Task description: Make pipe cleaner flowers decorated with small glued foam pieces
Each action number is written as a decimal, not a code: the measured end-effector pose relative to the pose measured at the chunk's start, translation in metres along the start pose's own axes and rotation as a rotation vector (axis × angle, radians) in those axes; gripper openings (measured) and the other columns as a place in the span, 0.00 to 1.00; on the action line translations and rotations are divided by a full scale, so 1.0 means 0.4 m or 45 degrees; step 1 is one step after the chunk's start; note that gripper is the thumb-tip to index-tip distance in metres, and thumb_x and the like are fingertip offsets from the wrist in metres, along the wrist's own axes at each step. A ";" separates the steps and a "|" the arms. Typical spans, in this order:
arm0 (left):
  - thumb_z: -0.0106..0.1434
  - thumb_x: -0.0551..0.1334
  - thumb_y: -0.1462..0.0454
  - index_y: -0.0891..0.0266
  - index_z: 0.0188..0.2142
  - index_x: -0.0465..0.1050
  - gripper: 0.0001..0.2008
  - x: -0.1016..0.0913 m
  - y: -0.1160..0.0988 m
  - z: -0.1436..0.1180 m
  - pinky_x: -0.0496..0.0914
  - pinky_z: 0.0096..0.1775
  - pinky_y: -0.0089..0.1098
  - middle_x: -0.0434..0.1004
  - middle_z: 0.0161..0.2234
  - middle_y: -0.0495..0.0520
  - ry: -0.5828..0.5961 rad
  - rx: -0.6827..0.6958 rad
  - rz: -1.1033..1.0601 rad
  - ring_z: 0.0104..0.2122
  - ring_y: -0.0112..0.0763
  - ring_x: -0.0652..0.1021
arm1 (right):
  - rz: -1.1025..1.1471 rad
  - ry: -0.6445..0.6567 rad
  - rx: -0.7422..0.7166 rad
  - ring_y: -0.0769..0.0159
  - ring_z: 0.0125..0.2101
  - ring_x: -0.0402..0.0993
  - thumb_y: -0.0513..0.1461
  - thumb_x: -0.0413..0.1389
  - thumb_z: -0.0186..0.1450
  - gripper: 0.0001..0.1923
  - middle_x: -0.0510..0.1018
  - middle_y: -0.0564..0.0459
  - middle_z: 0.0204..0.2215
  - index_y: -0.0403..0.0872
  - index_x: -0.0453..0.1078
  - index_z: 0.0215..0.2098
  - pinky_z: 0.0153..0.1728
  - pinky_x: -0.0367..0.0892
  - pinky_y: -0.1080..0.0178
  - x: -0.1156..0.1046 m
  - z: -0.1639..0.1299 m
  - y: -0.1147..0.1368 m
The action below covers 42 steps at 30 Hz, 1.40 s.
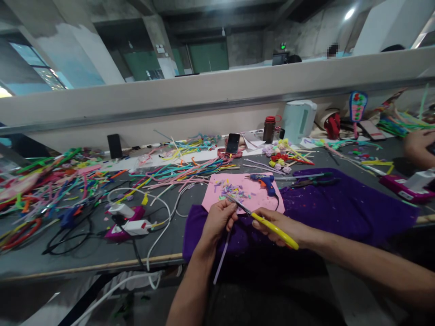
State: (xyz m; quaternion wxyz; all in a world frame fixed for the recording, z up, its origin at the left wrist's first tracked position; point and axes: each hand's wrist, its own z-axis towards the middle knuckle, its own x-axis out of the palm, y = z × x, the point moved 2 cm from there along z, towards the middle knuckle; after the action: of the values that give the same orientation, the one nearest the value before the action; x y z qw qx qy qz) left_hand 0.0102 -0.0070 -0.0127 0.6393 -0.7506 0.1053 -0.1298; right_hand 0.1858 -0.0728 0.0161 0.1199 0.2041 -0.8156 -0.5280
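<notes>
My left hand [219,219] pinches a thin lavender pipe cleaner [221,258] that hangs down past the table edge. My right hand [277,224] grips yellow-handled scissors [272,226], whose blades point up-left to the top of the pipe cleaner at my left fingertips. Both hands hover over a purple cloth [340,203]. Just beyond them lies a pink sheet [217,185] strewn with small coloured cuttings [234,190]. A blue and orange glue gun [267,182] rests on the sheet's right edge.
Piles of coloured pipe cleaners [61,181] cover the left and middle of the grey table [84,253]. White cables and a pink power strip [127,224] lie left. A phone [233,142], a dark jar [269,129] and a white kettle [299,120] stand behind. Another person's hand [418,147] is far right.
</notes>
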 end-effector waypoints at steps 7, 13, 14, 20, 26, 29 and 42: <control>0.52 0.60 0.53 0.64 0.25 0.63 0.15 -0.008 0.007 0.002 0.54 0.11 0.20 0.69 0.16 0.46 -0.054 0.019 0.114 0.09 0.17 0.63 | 0.087 -0.016 0.104 0.83 0.11 0.49 0.49 0.52 0.56 0.15 0.58 0.62 0.20 0.49 0.60 0.36 0.09 0.42 0.76 -0.023 0.026 0.009; 0.51 0.59 0.52 0.63 0.23 0.63 0.15 -0.003 0.013 0.009 0.55 0.11 0.22 0.66 0.14 0.44 -0.216 0.023 0.323 0.08 0.20 0.63 | -0.008 -0.031 0.151 0.82 0.10 0.53 0.49 0.53 0.55 0.16 0.60 0.61 0.19 0.48 0.61 0.35 0.08 0.45 0.76 -0.036 0.053 0.008; 0.51 0.58 0.52 0.62 0.23 0.63 0.15 -0.003 0.015 0.011 0.56 0.11 0.22 0.66 0.14 0.44 -0.223 0.028 0.336 0.08 0.20 0.63 | -0.002 -0.026 0.152 0.82 0.10 0.53 0.50 0.53 0.55 0.16 0.60 0.62 0.19 0.48 0.61 0.35 0.08 0.45 0.76 -0.036 0.056 0.006; 0.51 0.58 0.52 0.63 0.23 0.64 0.16 -0.018 0.020 0.014 0.56 0.12 0.22 0.67 0.14 0.45 -0.265 0.051 0.382 0.09 0.20 0.63 | 0.164 0.005 0.103 0.83 0.10 0.48 0.50 0.55 0.56 0.16 0.59 0.63 0.18 0.49 0.58 0.33 0.08 0.42 0.77 -0.047 0.049 0.002; 0.53 0.55 0.51 0.63 0.25 0.66 0.16 -0.045 -0.009 0.016 0.57 0.14 0.23 0.69 0.16 0.46 -0.380 0.173 0.561 0.11 0.21 0.65 | 0.545 0.242 0.087 0.81 0.13 0.48 0.54 0.47 0.60 0.18 0.60 0.60 0.20 0.48 0.60 0.36 0.11 0.47 0.77 -0.060 0.001 0.004; 0.54 0.54 0.52 0.62 0.25 0.68 0.15 -0.056 -0.026 0.023 0.59 0.17 0.24 0.70 0.16 0.46 -0.453 0.237 0.723 0.13 0.23 0.68 | 0.616 0.329 0.072 0.80 0.13 0.49 0.57 0.43 0.60 0.22 0.60 0.59 0.21 0.49 0.60 0.38 0.11 0.50 0.76 -0.059 -0.020 0.005; 0.54 0.55 0.58 0.59 0.30 0.72 0.10 -0.088 -0.066 0.054 0.61 0.29 0.26 0.76 0.25 0.50 -0.690 0.339 1.313 0.26 0.29 0.74 | -0.370 -0.310 -0.363 0.77 0.16 0.59 0.50 0.53 0.57 0.21 0.67 0.58 0.25 0.48 0.61 0.44 0.15 0.59 0.72 -0.180 -0.077 -0.012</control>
State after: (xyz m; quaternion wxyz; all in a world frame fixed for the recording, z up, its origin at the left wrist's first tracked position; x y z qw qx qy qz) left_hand -0.0160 0.0288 0.0079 0.7125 -0.5223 0.2721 0.3813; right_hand 0.2632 -0.0664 0.0261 -0.0291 0.2350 -0.7034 -0.6702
